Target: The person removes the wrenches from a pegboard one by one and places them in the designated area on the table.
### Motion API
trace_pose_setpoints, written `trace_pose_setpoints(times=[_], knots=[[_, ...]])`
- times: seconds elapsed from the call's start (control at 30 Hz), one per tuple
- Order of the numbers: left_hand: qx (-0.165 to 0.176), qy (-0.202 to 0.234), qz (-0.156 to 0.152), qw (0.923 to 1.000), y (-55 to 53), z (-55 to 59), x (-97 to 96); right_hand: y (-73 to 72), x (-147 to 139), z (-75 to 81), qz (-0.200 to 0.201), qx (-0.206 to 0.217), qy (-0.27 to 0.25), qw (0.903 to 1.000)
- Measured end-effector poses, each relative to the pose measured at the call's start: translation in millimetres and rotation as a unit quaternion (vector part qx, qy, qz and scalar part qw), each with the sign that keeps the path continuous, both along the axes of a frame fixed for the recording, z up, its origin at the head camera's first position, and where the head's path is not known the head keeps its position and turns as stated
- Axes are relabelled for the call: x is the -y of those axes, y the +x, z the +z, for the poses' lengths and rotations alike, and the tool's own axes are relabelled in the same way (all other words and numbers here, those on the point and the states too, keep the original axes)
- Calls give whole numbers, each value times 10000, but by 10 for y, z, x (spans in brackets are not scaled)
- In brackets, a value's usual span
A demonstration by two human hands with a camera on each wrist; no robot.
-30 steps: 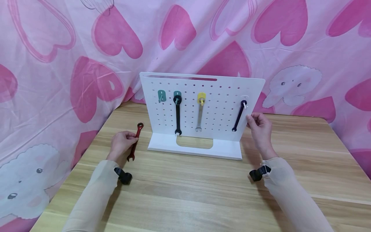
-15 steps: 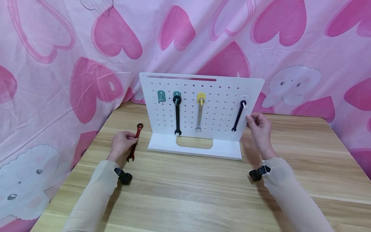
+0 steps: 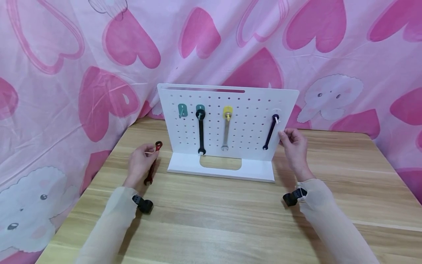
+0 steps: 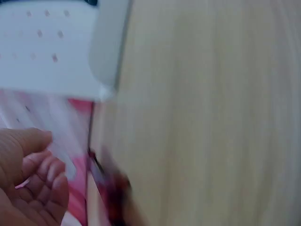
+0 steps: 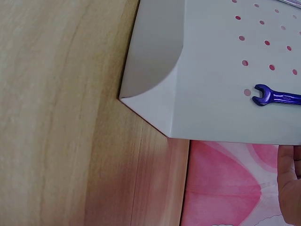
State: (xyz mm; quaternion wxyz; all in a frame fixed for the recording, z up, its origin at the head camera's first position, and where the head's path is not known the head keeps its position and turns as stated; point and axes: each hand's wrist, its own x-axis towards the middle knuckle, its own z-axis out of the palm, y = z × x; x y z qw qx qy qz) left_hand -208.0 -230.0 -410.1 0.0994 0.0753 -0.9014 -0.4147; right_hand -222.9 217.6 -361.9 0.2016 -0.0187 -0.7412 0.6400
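Observation:
A red combination wrench [image 3: 151, 170] lies on the table left of the board. Over its upper part is my left hand [image 3: 140, 163], thumb and index finger parted. In the left wrist view, the loosely bent fingers [image 4: 54, 186] have nothing between them, and the blurred wrench [image 4: 113, 188] appears beside them. My right hand [image 3: 295, 152] pinches the right edge of a white pegboard [image 3: 247, 128]; part of that hand shows at the corner of the right wrist view. On the board hang a black wrench [image 3: 201, 134], a silver wrench [image 3: 226, 134] and a purple wrench [image 3: 270, 134].
The left green hook [image 3: 182, 110] bears nothing. The board's white foot [image 3: 184, 164] stands on the wooden table [image 3: 211, 212] and has a cut-out in its middle. A pink heart-patterned cloth [image 3: 132, 40] hangs behind and to the left.
My left hand has shifted slightly upward along the red wrench, and its thumb and index finger have spread. The wrench has hardly moved. My right hand stays on the board's edge.

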Motion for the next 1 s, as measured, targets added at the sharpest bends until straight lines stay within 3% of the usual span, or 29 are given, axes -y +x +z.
trace_pose_setpoints(times=[0.17, 0.23, 0.37, 0.5, 0.73, 0.8, 1.0], knots=[[-871, 792, -373, 9923, -24, 78, -335, 5, -10, 18, -16, 54, 94, 9999], [-1013, 1127, -549, 9869, -37, 95, -483, 5, -7, 23, -12, 39, 131, 9999], [-1167, 1789, -734, 9742, -58, 117, -757, -3, 2, 17, -21, -27, 191, 9998], [-1305, 2436, -721, 9584, -53, 167, -974, -36, -10, -23, -29, -38, 130, 9999], [-1478, 2818, -603, 9461, 13, 317, -1254, -131, -80, -165, -82, -136, 134, 9998], [-1519, 2892, -552, 9435, -22, 274, -1303, -137, -86, -183, -97, -165, 155, 9997], [-1836, 2989, -275, 9360, -225, -29, -1403, -132, -82, -182, -127, -119, 175, 9997]])
